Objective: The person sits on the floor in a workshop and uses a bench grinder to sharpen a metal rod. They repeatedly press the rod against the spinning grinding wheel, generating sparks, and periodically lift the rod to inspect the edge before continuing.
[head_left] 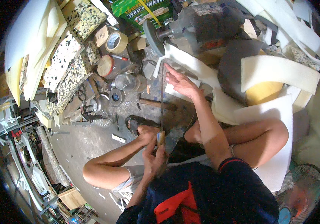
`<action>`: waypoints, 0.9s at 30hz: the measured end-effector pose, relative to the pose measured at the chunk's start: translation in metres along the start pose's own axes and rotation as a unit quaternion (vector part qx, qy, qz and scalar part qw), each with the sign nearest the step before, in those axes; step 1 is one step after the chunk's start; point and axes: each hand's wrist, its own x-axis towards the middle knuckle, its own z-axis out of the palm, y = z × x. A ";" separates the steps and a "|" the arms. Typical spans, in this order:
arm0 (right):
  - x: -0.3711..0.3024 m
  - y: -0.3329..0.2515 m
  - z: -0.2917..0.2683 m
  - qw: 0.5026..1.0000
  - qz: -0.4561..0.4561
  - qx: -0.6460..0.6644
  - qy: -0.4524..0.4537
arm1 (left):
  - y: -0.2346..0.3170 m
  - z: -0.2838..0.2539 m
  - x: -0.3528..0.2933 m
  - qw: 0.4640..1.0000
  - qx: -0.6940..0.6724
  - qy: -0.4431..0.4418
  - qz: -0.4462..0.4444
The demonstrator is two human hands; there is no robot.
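Observation:
In my left hand [154, 158] is the pale handle of a long thin-bladed knife [162, 100], my fingers wrapped round it. The blade points away from me, over the floor between my bent legs. My right hand [182, 84] is beside the far end of the blade, with its index finger stretched toward the tip. I cannot tell whether its fingertips touch the metal. Just beyond the tip is the round wheel [153, 38] of a grey bench grinder [208, 28]. A white foam strip [191, 63] lies under the grinder, to the right of the blade.
A hammer [156, 103], a tape roll [116, 97], a clear jar [125, 81] and scissors [81, 93] lie left of the blade. Speckled foam blocks [63, 56] are stacked at far left. Foam pieces [279, 72] crowd the right; a fan [303, 190] stands at lower right.

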 end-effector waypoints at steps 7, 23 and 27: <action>0.018 0.015 -0.037 0.996 -0.039 0.007 0.083 | 0.010 0.033 0.070 0.998 0.030 -0.034 0.038; 0.136 0.019 -0.059 0.994 -0.063 -0.052 0.074 | 0.072 0.069 0.249 0.994 -0.055 0.001 0.099; 0.137 0.021 -0.058 0.995 -0.064 -0.040 0.069 | 0.068 0.071 0.257 0.995 -0.057 -0.005 0.083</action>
